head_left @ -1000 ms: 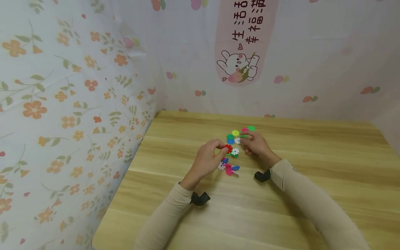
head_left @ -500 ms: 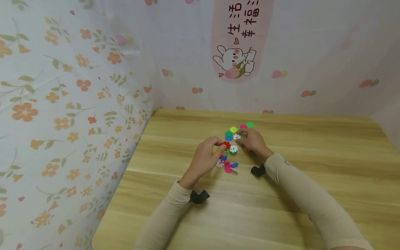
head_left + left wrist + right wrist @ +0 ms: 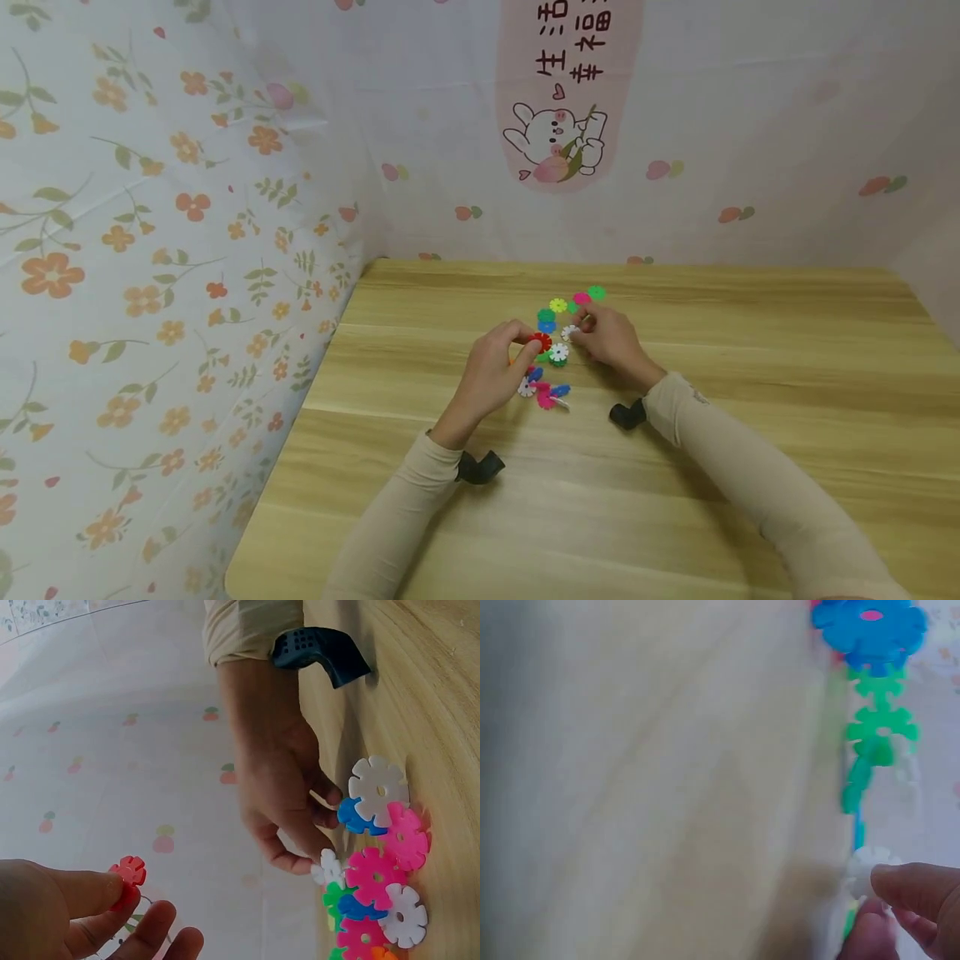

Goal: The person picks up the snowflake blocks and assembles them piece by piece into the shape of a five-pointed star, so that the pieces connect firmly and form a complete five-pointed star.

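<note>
Nearest on the wooden desk [image 3: 570,517]: a cluster of pink, blue and white flower-shaped plastic discs [image 3: 546,398]. Beyond, left hand [image 3: 493,372]: grip pinching a red flower-shaped plastic disc [image 3: 542,342], raised off the desk. Right hand [image 3: 615,340]: grip pinching a white flower-shaped plastic disc [image 3: 866,871]. Farthest: a bright green flower-shaped plastic disc [image 3: 597,292].

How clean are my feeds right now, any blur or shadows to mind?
Right wrist: table badly blurred, white disc somewhat soft. Left wrist: dim, but the red disc is fairly clear. Head: soft shadows beside both sleeves, pale sheen on the near table.
</note>
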Available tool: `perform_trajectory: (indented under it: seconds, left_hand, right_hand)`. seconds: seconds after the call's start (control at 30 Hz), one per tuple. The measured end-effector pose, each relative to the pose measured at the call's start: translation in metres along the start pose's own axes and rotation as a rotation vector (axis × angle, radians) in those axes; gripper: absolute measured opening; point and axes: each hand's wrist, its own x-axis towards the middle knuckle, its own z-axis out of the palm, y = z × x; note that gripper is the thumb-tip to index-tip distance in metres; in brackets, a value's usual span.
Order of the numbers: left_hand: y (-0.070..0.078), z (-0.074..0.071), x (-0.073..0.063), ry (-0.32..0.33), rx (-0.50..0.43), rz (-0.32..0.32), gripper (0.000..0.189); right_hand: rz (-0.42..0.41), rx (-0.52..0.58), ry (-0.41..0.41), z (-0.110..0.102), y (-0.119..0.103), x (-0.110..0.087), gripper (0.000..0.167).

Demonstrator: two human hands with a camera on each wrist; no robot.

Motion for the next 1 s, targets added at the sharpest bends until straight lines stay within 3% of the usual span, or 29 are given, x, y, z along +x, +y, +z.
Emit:
perform_trajectory:
  seconds: [0.17,0.3,0.53,0.8,1.0]
  left_hand:
    - [0.001,0.0,0.0,0.02,-0.009,0.012,0.011]
    - [0.0,0.0,0.0,0.031,-0.014,0.017,0.01]
    - [0.001,0.0,0.003,0.015,0.003,0.029,0.011]
    - [0.005,0.002,0.004,-0.019,0.052,0.09,0.009]
    - [0.007,0.003,0.004,0.004,0.14,0.132,0.007]
  right_hand:
    - [-0.009,0.062,-0.068,-0.01,-0.005,-0.015,0.015]
    - [-0.069,0.17,-0.123,-0.017,-0.019,-0.034,0.02]
    - [-0.078,0.5,-0.157,-0.038,-0.053,-0.062,0.03]
    - [-0.075,0.658,-0.174,-0.041,-0.062,-0.067,0.022]
    - [-0.026,0.719,-0.157,-0.037,-0.059,-0.067,0.016]
